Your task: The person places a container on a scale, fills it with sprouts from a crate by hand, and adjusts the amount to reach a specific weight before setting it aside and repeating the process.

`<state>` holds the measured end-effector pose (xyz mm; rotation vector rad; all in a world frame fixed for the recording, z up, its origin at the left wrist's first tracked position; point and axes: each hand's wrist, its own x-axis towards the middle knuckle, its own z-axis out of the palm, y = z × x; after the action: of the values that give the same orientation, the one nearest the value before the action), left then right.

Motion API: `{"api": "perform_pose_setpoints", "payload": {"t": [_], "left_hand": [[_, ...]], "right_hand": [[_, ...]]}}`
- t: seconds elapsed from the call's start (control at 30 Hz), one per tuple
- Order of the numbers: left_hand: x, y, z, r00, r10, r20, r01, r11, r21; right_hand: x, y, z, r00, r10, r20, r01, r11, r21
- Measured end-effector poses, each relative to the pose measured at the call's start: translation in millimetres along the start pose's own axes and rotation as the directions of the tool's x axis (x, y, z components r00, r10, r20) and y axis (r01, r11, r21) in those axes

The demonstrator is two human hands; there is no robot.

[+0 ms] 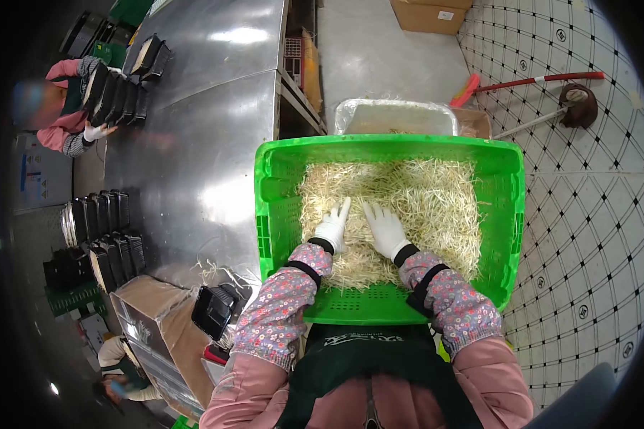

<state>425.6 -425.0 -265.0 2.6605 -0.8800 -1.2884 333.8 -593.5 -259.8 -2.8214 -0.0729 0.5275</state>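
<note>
The pale, sprout-like strands [444, 214] look light and limp one by one, yet likely cling in a springy tangle; they may be moist and a little slippery, and thin enough to snap if squeezed or twisted. A loose double handful, scooped from beneath with the fingers spread, would suit them better than a pinch at the top. They lie as a broad, uneven bed inside the green crate [390, 146], just right of the metal counter [193, 129]. The gloved left hand [329, 230] and right hand [387, 230] rest on the bed left of its middle, near each other but apart, with strands between them and beyond their fingertips. The fingers on both are extended and open, pointing toward the far wall; whether any strands are caught beneath them, I cannot tell.
</note>
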Motion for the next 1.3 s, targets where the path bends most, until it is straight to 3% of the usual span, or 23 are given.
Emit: {"api": "perform_pose_setpoints", "payload": {"t": [0.03, 0.13, 0.17, 0.2, 0.27, 0.3, 0.33, 0.37, 0.4, 0.47, 0.5, 0.53, 0.6, 0.63, 0.67, 0.7, 0.73, 0.77, 0.83, 1.0, 1.07, 1.13, 1.3], "left_hand": [[3, 0, 0, 0.998, -0.064, -0.029, 0.062, 0.994, -0.091], [-9, -2, -7, 0.997, -0.063, -0.032, 0.060, 0.994, -0.091], [-17, 1, -8, 0.991, -0.063, -0.120, 0.053, 0.995, -0.086], [-25, 2, -12, 0.990, -0.065, -0.122, 0.055, 0.995, -0.083], [-40, -6, -18, 0.987, 0.099, -0.129, -0.095, 0.995, 0.043], [-46, -11, -19, 0.988, 0.107, -0.113, -0.101, 0.993, 0.062], [-47, -24, -6, 0.969, 0.162, -0.184, -0.145, 0.984, 0.104], [-53, -20, -11, 0.978, 0.162, -0.128, -0.146, 0.981, 0.128], [-60, -16, -17, 0.984, 0.161, -0.069, -0.150, 0.977, 0.151], [-62, -9, -13, 0.978, 0.192, -0.081, -0.176, 0.971, 0.164], [-63, -6, -12, 0.970, 0.223, -0.094, -0.204, 0.962, 0.180], [-64, -3, -9, 0.972, 0.215, -0.099, -0.195, 0.964, 0.180], [-67, -1, -3, 0.956, 0.203, -0.212, -0.181, 0.976, 0.117], [-71, -3, -1, 0.954, 0.175, -0.245, -0.132, 0.975, 0.180], [-77, -11, 0, 0.956, 0.160, -0.245, -0.119, 0.978, 0.173], [-88, -18, -7, 0.954, 0.164, -0.250, -0.167, 0.986, 0.008], [-99, -21, -18, 0.952, 0.168, -0.257, -0.212, 0.965, -0.156], [-120, -7, -49, 0.991, 0.004, -0.135, -0.067, 0.881, -0.468], [-145, -7, -62, 0.942, -0.044, -0.334, -0.167, 0.799, -0.578], [-230, -25, -87, 0.773, -0.279, -0.569, -0.360, 0.546, -0.756], [-269, -44, -83, 0.673, -0.458, -0.580, -0.351, 0.493, -0.796], [-294, -66, -68, 0.476, -0.665, -0.576, -0.390, 0.427, -0.816], [-342, -132, -18, 0.117, -0.860, -0.497, -0.441, 0.403, -0.802]], "right_hand": [[2, 4, 8, 0.981, -0.007, -0.196, 0.028, 0.994, 0.106], [9, 25, 14, 0.996, -0.044, -0.072, 0.063, 0.955, 0.289], [9, 32, 14, 0.973, -0.087, -0.216, 0.159, 0.925, 0.345], [9, 42, 10, 0.972, -0.088, -0.220, 0.162, 0.924, 0.346], [11, 58, -11, 0.980, 0.066, -0.185, 0.024, 0.895, 0.446], [16, 63, -29, 0.980, 0.059, -0.188, 0.032, 0.894, 0.447], [20, 69, -51, 0.978, 0.162, -0.135, -0.059, 0.824, 0.564], [20, 72, -65, 0.964, 0.258, -0.066, -0.150, 0.730, 0.666], [21, 66, -73, 0.964, 0.258, -0.065, -0.151, 0.730, 0.667], [29, 46, -84, 0.977, 0.137, -0.164, 0.022, 0.700, 0.714], [38, 40, -54, 0.981, 0.070, -0.179, 0.080, 0.699, 0.711], [48, 31, -34, 0.989, -0.101, -0.112, 0.150, 0.746, 0.648], [41, 10, -16, 0.974, -0.208, 0.085, 0.155, 0.895, 0.419], [42, 8, -21, 0.972, -0.220, 0.086, 0.165, 0.892, 0.421], [42, 9, -27, 0.948, -0.234, 0.217, 0.146, 0.922, 0.358], [44, 7, -37, 0.908, -0.236, 0.346, 0.137, 0.948, 0.288], [50, 8, -37, 0.902, -0.249, 0.352, 0.148, 0.946, 0.290], [57, 11, -36, 0.931, -0.222, 0.291, 0.130, 0.944, 0.302], [67, 6, -41, 0.975, -0.124, 0.185, 0.041, 0.915, 0.402], [32, -53, -27, 0.955, -0.163, 0.246, 0.063, 0.928, 0.368], [4, -76, -32, 0.966, -0.234, 0.111, 0.222, 0.969, 0.105], [-12, -85, -25, 0.964, -0.251, 0.090, 0.249, 0.968, 0.039], [22, -75, -12, 0.973, -0.210, 0.098, 0.217, 0.974, -0.066]]}}
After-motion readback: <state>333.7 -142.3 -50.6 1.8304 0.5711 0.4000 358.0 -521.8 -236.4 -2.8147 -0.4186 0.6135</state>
